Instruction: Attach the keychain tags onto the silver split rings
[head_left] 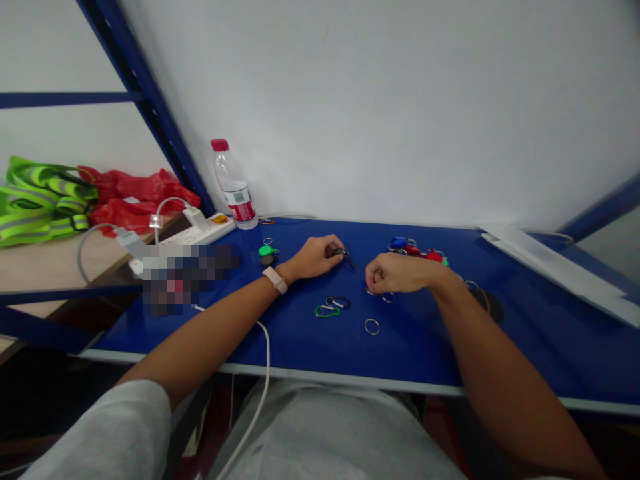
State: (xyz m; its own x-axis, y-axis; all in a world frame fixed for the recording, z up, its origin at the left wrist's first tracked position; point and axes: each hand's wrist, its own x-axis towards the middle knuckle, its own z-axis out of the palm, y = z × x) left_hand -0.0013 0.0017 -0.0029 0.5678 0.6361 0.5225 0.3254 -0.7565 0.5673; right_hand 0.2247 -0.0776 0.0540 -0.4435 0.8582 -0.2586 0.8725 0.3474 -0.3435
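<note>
My left hand rests on the blue table, fingers closed round a small dark key fob or carabiner that sticks out to the right. My right hand lies just right of it in a loose fist over small metal rings; what it holds is hidden. A green carabiner and a dark one lie in front of the hands. One loose key ring sits nearer to me. A pile of blue and red key tags lies behind my right hand.
A water bottle with a red cap stands at the back left by a white power strip. A green tag lies left of my wrist. Green vests and red bags sit on the left shelf. A white cable hangs off the front edge.
</note>
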